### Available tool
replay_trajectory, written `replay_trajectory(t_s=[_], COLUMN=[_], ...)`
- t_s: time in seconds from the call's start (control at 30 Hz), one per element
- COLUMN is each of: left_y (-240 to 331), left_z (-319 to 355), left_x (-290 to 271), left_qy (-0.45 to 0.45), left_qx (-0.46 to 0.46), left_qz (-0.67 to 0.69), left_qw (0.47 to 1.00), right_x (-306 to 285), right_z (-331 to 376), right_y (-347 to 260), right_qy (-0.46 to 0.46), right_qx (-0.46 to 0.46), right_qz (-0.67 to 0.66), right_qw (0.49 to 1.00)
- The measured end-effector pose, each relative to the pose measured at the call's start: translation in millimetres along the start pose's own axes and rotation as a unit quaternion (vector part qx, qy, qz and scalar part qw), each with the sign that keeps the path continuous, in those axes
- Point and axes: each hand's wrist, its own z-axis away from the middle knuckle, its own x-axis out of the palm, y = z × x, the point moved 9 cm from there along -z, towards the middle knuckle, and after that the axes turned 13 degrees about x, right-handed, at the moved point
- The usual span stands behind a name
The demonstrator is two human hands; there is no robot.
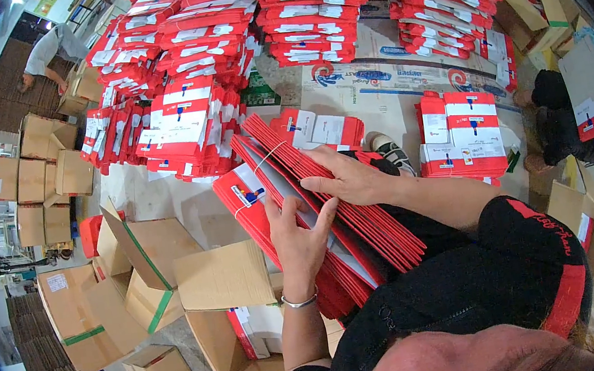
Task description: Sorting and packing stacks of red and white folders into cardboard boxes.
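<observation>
Currently, in the head view, I'm judging a handling step: the bundle of red folders (380, 231) is leaning before the torso (432, 321), a band (268, 156) looping its upper end. The left hand (300, 243) is spreading open at its gap; the right hand (352, 180) is lying across it — whether it's gripping, I can't tell. The next move is probably calling for support on both sides. Lower left, an open carton (208, 337) is holding packets (243, 333) — the flapped carton (71, 306) is hiding its inside.

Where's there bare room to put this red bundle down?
Two patches: gray floor between the left red stacks and open cartons; flat cardboard between the tall rear stacks and the shoe. Crowded: the far side with stacks, lower left with cartons.
</observation>
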Motion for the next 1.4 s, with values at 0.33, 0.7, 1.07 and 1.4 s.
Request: replay_trajectory(t_s=[0.33,0.7,1.07,1.4], left_y=[-41,-9,-9,-19], left_z=[25,3,11,13], left_x=[6,4,-1,7], left_qy=[0.069,-0.026,0.028,-0.016], left_qx=[-0.117,-0.056,0.006,-0.099], left_qz=[0.249,0.042,0.008,0.119], left_qw=[0.959,0.997,1.000,0.988], right_x=[-6,0,3,1], right_z=[1,-1,0,-4], right_y=[-3,1,-1,9], right_qy=[-0.003,0.006,-0.012,-0.021], right_qx=[-0.034,-0.022,0.001,-0.007], right_qz=[-0.014,-0.027,-0.025,-0.035], right_qw=[0.999,0.999,1.000,0.999])
